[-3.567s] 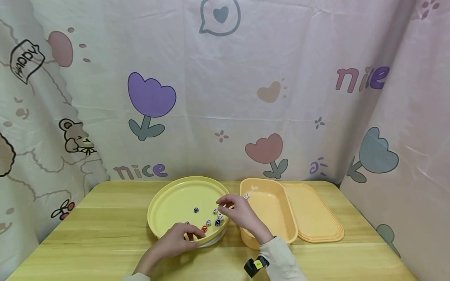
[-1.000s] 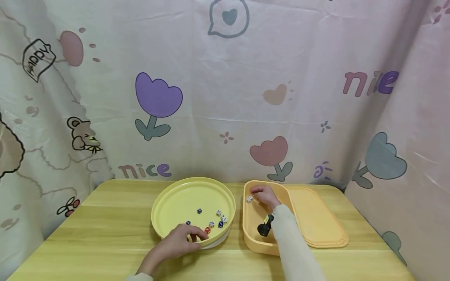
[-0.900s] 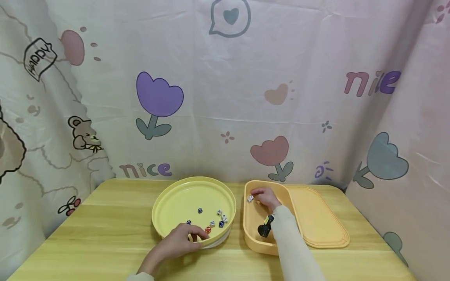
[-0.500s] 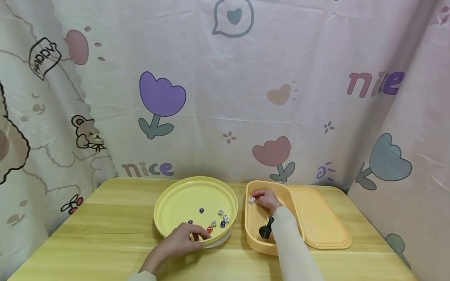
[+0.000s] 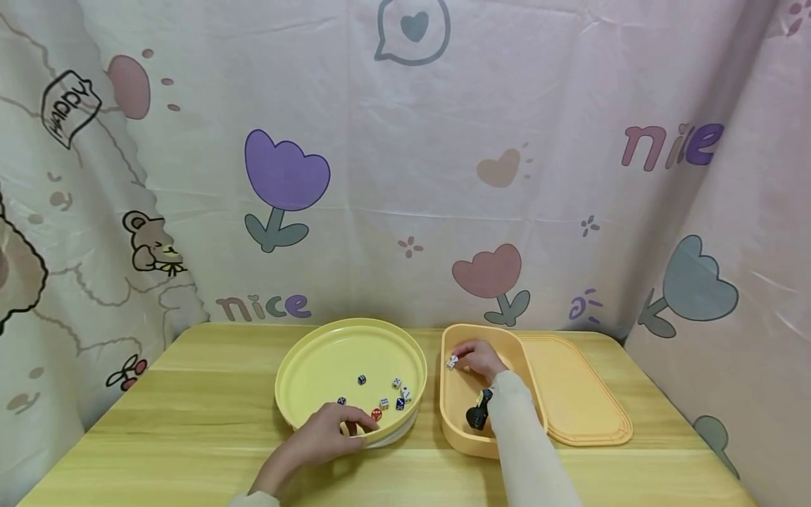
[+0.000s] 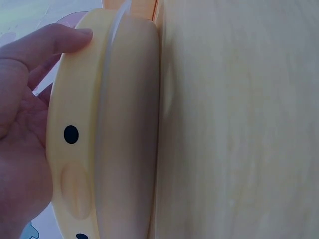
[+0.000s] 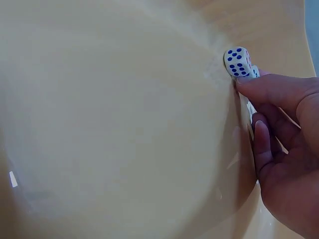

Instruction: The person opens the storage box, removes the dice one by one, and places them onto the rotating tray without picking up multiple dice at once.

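My left hand (image 5: pixel 332 431) grips the near rim of a round yellow tray (image 5: pixel 288 362), thumb outside and fingers over the inside. In the left wrist view the tray's side (image 6: pixel 75 164) shows black oval spots. My right hand (image 5: pixel 483 359) reaches into the orange box (image 5: pixel 446 422) by its far left corner. Its thumb and fingertips pinch at white dice; in the right wrist view one white die (image 7: pixel 238 60) with blue pips stands at the thumb tip, and a second die (image 7: pixel 255 71) shows partly behind it. The fingers' far side is hidden.
Several dice lie in the tray: a red die (image 5: pixel 376 415), dark blue dice such as the blue die (image 5: pixel 362 379), and white dice such as the white die (image 5: pixel 396 383). An orange lid (image 5: pixel 579 394) lies right of the box. Patterned curtain (image 5: pixel 405 176) hangs behind.
My right hand has moved from above the tray's right side into the orange box, at the white dice there. Lately it shifts only slightly. My left hand keeps its hold on the tray.
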`<state>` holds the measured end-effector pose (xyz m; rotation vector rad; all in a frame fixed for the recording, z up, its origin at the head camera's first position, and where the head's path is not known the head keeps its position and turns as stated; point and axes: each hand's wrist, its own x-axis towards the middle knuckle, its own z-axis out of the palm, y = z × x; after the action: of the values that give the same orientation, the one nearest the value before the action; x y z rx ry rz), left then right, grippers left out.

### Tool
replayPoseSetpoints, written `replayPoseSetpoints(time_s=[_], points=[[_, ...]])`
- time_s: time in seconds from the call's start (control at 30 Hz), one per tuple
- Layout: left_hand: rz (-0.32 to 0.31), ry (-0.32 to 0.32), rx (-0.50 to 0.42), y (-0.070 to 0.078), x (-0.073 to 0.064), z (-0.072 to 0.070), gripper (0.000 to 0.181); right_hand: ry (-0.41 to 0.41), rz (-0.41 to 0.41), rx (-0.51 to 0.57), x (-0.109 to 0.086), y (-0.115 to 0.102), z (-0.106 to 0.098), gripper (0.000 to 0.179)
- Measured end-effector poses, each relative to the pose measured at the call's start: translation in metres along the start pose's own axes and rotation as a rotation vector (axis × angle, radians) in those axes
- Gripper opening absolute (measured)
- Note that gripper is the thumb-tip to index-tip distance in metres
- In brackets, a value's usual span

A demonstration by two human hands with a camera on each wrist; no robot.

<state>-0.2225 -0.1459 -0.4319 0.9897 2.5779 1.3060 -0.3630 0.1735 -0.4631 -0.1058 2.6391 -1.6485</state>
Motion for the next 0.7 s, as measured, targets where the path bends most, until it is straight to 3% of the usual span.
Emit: replayPoseSetpoints(time_s=[0.5, 0.7], points=[[-0.011, 0.009, 0.0, 0.001, -0.0012, 0.0003, 0.019, 0.019, -0.007, -0.014, 0.0032, 0.0015, -0.0007, 0.012], [0.004, 0.006, -0.005, -0.0002, -0.0005, 0.0019, 0.018, -0.015, 0.015, -0.001, 0.0006, -0.0036, -0.0062, 0.013]])
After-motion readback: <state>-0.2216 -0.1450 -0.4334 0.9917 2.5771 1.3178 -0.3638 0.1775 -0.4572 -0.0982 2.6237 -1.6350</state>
